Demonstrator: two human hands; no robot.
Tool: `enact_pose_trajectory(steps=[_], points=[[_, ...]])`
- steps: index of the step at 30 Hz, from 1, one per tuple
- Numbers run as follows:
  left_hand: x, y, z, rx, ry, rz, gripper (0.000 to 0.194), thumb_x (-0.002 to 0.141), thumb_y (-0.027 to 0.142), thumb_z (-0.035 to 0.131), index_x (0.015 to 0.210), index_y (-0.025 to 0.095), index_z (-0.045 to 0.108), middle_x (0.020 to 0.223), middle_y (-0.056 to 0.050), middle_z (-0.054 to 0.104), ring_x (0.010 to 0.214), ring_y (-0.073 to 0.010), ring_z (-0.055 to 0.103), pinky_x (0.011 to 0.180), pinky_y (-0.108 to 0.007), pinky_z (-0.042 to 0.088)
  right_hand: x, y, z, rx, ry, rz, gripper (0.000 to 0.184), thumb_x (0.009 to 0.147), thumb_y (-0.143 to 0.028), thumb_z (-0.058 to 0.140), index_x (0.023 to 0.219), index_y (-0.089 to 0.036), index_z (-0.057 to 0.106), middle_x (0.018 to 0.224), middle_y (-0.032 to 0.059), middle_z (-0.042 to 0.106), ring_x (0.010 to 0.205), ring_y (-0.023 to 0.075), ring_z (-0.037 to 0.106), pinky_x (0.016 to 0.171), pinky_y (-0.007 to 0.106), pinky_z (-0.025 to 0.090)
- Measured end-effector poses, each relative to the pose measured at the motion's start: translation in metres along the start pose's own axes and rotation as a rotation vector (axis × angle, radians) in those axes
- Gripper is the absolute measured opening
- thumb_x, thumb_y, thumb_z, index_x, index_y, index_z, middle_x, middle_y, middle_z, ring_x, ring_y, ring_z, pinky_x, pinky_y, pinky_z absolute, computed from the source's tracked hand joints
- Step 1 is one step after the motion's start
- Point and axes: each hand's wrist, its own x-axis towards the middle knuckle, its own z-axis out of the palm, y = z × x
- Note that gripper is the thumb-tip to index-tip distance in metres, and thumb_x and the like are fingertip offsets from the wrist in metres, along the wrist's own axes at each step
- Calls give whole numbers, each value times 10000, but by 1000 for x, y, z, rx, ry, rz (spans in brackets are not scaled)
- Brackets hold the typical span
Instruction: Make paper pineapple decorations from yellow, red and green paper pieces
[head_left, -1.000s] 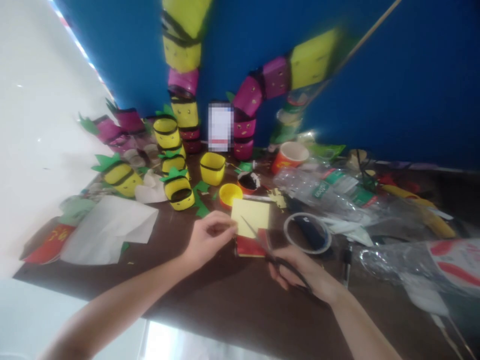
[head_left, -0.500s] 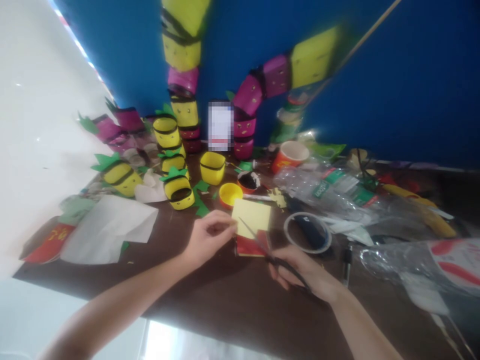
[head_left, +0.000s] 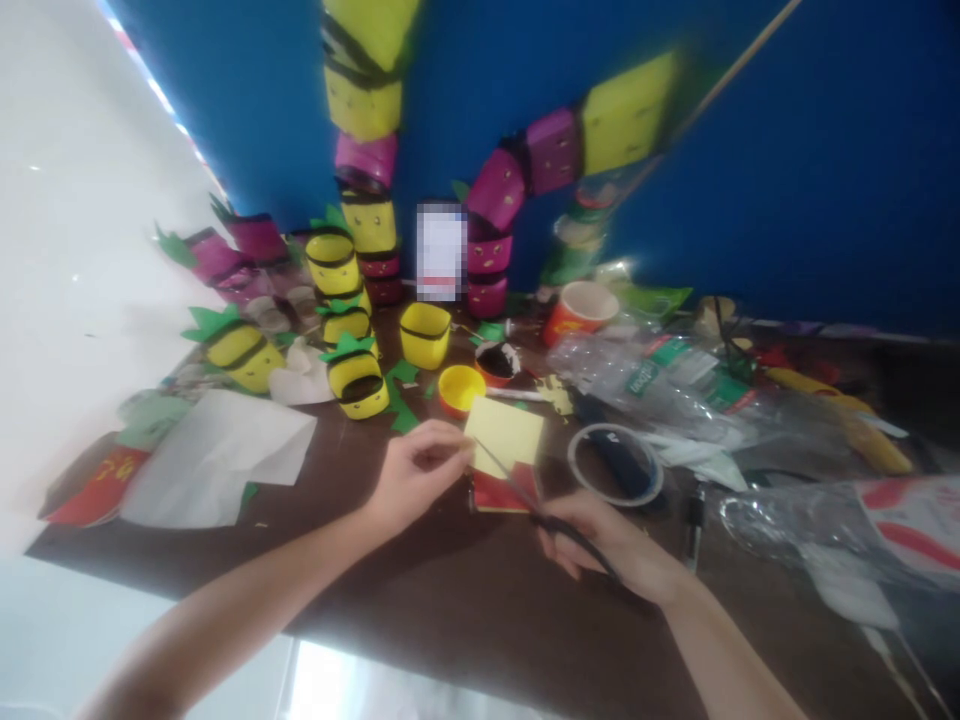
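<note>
In the middle of the view, my left hand [head_left: 424, 470] pinches the left edge of a square of pale yellow paper [head_left: 514, 425]. My right hand [head_left: 600, 535] is wrapped round the handles of dark scissors [head_left: 562, 525]. Their blades slant up and left across the paper, tip close to my left fingertips; I cannot tell how far they are cut into it. Under the paper's lower edge shows a flat red piece [head_left: 499, 495]. Just beyond the paper sit a small yellow-lined cup [head_left: 460, 392] and a small cup of black stuff [head_left: 496, 365].
Clear plastic bottles [head_left: 645, 375] and a roll of tape [head_left: 660, 480] lie to the right, with a black pen [head_left: 694, 525]. White paper [head_left: 225, 450] covers the left side. Yellow and purple pots with faces, including one yellow pot [head_left: 425, 340], stand along the back near a phone [head_left: 441, 250].
The yellow paper has turned slightly and shifted a little to the right, and the scissors' tip has come nearer my left fingers. Both hands stay nearly still.
</note>
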Motion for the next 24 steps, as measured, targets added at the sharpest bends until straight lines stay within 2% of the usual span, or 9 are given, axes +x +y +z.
enact_pose_trajectory(steps=[4,8,11,24], points=[[-1,2,2,-75,17,-57,113,707,220,673,777,135,649,813,-46,621,688,-109,601,655,-220,526,1,1,0,3,-4,-5,180,713,-273,546,605,-129,552,491,-23,497,444,79,458,453,188,321],[-1,3,4,-105,37,-93,146,696,230,682,780,133,611,756,-29,628,640,-96,600,625,-201,517,1,0,1,39,15,23,243,741,-318,523,590,-131,557,474,-22,496,421,72,440,425,180,308],[0,3,3,-106,30,-89,151,699,239,678,772,135,597,733,-20,621,631,-95,598,623,-202,511,1,-1,2,41,22,18,261,741,-337,530,582,-133,559,451,-24,494,401,67,415,413,179,297],[-1,2,2,-93,19,-66,167,699,265,679,765,139,591,739,-19,606,639,-94,582,635,-213,514,1,0,1,45,41,18,273,749,-363,538,600,-134,550,500,-17,500,444,85,470,440,196,324]])
